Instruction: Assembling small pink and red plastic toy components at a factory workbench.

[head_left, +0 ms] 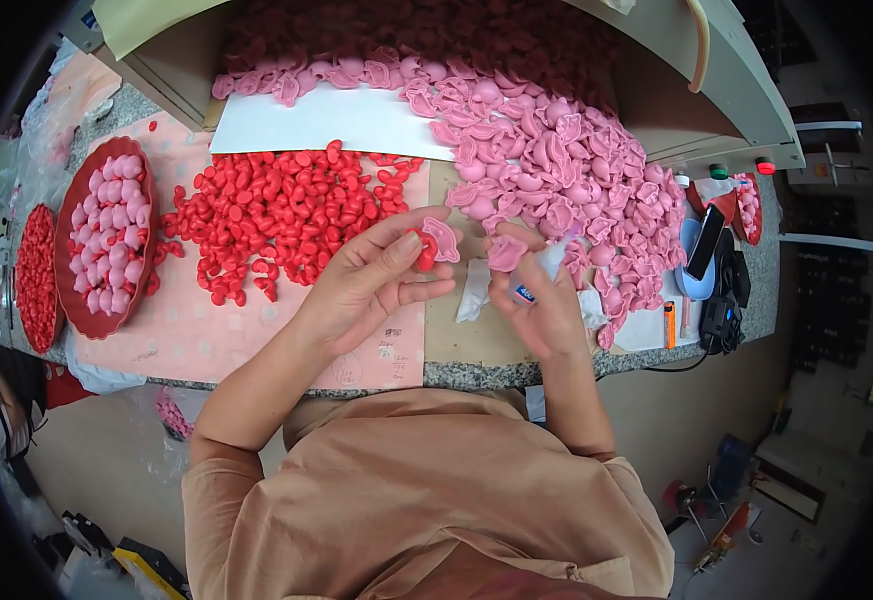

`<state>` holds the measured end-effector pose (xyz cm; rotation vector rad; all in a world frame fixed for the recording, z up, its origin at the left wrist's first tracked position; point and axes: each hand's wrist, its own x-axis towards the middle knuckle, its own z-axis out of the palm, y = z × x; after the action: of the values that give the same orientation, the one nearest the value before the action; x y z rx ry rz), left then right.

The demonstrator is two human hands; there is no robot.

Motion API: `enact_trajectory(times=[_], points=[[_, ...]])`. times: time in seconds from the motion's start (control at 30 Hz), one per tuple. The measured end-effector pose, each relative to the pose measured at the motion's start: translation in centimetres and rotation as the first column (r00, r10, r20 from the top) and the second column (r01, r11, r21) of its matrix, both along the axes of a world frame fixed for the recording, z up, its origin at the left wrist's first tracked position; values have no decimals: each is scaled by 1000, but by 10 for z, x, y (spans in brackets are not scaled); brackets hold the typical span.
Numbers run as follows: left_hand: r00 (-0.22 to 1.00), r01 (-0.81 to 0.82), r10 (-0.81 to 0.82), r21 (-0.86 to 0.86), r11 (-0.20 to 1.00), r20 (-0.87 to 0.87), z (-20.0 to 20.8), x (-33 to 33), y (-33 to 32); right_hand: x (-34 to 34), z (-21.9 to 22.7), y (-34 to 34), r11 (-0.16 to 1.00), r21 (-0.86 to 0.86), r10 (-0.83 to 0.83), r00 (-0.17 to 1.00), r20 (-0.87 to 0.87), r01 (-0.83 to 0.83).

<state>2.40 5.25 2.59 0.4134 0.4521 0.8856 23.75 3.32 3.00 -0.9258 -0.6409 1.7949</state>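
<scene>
My left hand [356, 285] is closed on a small glossy red piece [426, 253], pinched between thumb and fingers. A pink shell-shaped piece with a ruffled rim [445, 241] sits against the red one at the fingertips. Just across from it, my right hand [553, 318] grips a small squeeze bottle with a whitish tip [553, 257]. Another pink piece [506, 253] is at that hand's fingertips. Behind my left hand spreads a heap of red pieces [276, 215]. A larger heap of pink pieces [556, 170] lies beyond my right hand.
At the left stands a red scalloped tray [74, 300] bearing rounded pink-and-red pieces. A white board [321, 122] lies behind the red heap, under an open box-like housing [146, 75]. To the right are a phone [704, 241], a blue holder [691, 282] and an orange stick-like item [669, 324].
</scene>
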Motion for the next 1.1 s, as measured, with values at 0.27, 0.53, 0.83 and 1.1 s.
enact_trajectory(times=[0.27, 0.53, 0.83, 1.1], points=[[993, -113, 113, -24, 993, 36, 2, -10, 7, 0, -11, 7, 544, 416, -335, 266, 904, -729], [981, -165, 169, -46, 985, 93, -4, -14, 10, -14, -1, 2, 734, 328, -280, 174, 944, -595], [968, -195, 212, -128, 972, 136, -5, -16, 14, -19, 2, -1, 722, 268, -203, 175, 963, -638], [965, -247, 253, -94, 965, 67, 4, -23, 12, -18, 2, 3, 736, 389, -219, 349, 911, -553]])
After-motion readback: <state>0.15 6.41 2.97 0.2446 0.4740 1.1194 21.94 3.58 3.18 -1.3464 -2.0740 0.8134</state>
